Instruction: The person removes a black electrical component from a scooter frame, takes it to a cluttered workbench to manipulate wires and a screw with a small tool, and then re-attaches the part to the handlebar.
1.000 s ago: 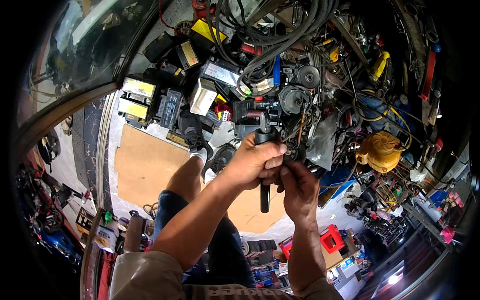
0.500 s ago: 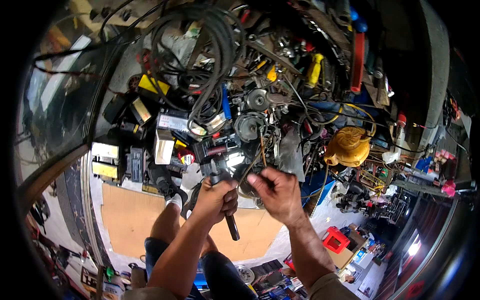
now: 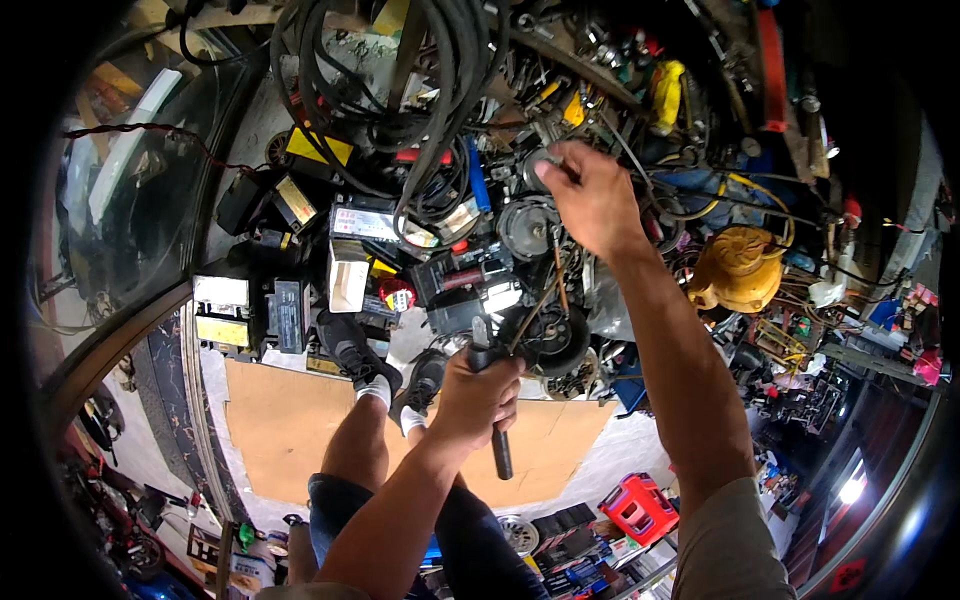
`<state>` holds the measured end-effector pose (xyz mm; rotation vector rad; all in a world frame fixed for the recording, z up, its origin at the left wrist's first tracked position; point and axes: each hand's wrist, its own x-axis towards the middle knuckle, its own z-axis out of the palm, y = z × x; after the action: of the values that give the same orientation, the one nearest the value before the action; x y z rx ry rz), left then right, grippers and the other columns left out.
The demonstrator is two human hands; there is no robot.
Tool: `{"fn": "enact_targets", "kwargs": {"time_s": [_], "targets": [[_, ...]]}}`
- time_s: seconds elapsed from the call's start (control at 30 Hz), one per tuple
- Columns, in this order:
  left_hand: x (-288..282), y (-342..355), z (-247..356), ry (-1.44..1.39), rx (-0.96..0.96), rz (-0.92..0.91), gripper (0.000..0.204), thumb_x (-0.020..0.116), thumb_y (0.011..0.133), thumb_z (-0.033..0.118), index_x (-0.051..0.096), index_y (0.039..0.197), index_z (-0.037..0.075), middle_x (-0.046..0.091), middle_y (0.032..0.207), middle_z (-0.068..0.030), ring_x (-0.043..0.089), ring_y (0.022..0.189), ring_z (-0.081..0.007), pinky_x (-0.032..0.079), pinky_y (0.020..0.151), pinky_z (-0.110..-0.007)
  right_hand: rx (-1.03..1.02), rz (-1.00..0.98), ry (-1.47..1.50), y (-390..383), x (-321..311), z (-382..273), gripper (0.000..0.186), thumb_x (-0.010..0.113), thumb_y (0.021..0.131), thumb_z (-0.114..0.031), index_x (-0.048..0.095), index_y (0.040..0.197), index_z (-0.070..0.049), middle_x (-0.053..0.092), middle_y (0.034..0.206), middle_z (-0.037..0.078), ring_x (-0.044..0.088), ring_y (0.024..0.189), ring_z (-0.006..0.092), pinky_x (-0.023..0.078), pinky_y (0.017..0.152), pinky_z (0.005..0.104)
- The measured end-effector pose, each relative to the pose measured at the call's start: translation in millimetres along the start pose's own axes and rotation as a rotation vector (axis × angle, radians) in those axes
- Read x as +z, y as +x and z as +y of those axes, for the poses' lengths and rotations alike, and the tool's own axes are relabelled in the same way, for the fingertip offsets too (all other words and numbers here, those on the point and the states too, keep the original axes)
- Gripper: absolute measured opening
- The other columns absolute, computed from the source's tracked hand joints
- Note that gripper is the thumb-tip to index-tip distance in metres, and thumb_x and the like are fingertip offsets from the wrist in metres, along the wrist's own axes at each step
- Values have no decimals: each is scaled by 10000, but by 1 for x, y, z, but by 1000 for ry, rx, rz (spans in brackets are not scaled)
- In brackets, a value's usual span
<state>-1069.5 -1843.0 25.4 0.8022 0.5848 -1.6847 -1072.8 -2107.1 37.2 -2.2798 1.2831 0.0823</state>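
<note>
My left hand [image 3: 478,398] is closed round a dark cylindrical tool [image 3: 503,455] held nearly upright; a pale metal tip shows above the fist, and the black shaft comes out below it. Farther forward, my right hand [image 3: 597,197] reaches over the clutter, with thumb and forefinger slightly apart and nothing visible between them; the other fingers are partly hidden. Beneath its fingertips lies a round metal disc [image 3: 537,172], partly covered by the hand. A larger grey round metal part [image 3: 528,228] sits just nearer, beside a thin brown rod [image 3: 561,270].
Coiled black cables [image 3: 455,90] lie at the far side. Several batteries [image 3: 288,315] and boxes stand at left. A yellow casing [image 3: 742,268] is at right, among cables and tools. Flat cardboard [image 3: 290,430] covers the floor by my feet. A red plastic stool [image 3: 638,508] stands lower right.
My right hand has moved forward and away from the left, out over the metal discs. My left hand keeps its hold on the dark tool. The whole view has shifted somewhat.
</note>
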Motion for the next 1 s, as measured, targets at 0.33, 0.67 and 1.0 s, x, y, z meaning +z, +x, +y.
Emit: {"fn": "enact_targets", "kwargs": {"time_s": [0.33,0.67,1.0], "targets": [[5,-8,6,106,194,223,136,744,910,15,620,951,52,621,753,35,568,650,-43,458,562,-245,-112,187,-5,116,117,34,385,638,989,-337,688,1232,-42,755,1191,197,712,1141,368,544,992,451],[0,-22,14,331,216,232,227,775,894,24,551,869,48,616,718,21,570,653,-32,467,586,-237,-509,308,-79,164,149,102,343,711,946,-336,719,1179,-84,719,1179,171,584,1151,451,468,1022,529],[15,-9,7,51,252,257,201,788,882,57,613,974,23,667,780,-14,596,710,-50,515,662,-264,-741,411,-755,145,143,86,329,755,914,-172,689,1200,-25,725,1161,158,676,1069,314,515,905,432]]}}
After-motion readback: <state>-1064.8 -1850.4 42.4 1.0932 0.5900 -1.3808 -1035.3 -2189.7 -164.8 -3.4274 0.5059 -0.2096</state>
